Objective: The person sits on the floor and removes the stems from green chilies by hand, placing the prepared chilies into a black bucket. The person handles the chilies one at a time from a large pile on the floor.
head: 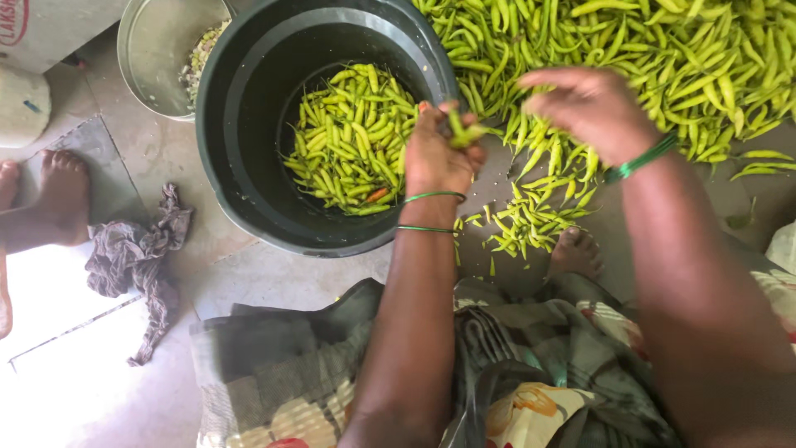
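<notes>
**Chilli sorting: bucket partly filled, a big heap left on the floor**

The left hand [437,158] hovers at the right rim of the black bucket [249,158], its fingers curled together and pinching a green chilli [461,131] by one end. The right hand [590,106] reaches over the near edge of the chilli heap [663,58] that covers the far right of the floor; its fingers bend downward and loosely spread, and whether they grip anything I cannot tell. Both wrists carry thin green bangles.

Inside the bucket lies a layer of green chillies [352,137], with one reddish one among them. It covers the bottom only, so the bucket looks far from full. The heap on the floor is much larger, and a small scatter of chillies [531,220] lies nearer, just beyond the person's toes [575,249]. By this look, most of the work remains.

At the far left stands a steel bowl [153,50] holding pale green scraps, probably stems. A crumpled grey cloth [133,257] lies on the floor left of the bucket, and another person's bare foot [58,195] rests beyond it.
</notes>
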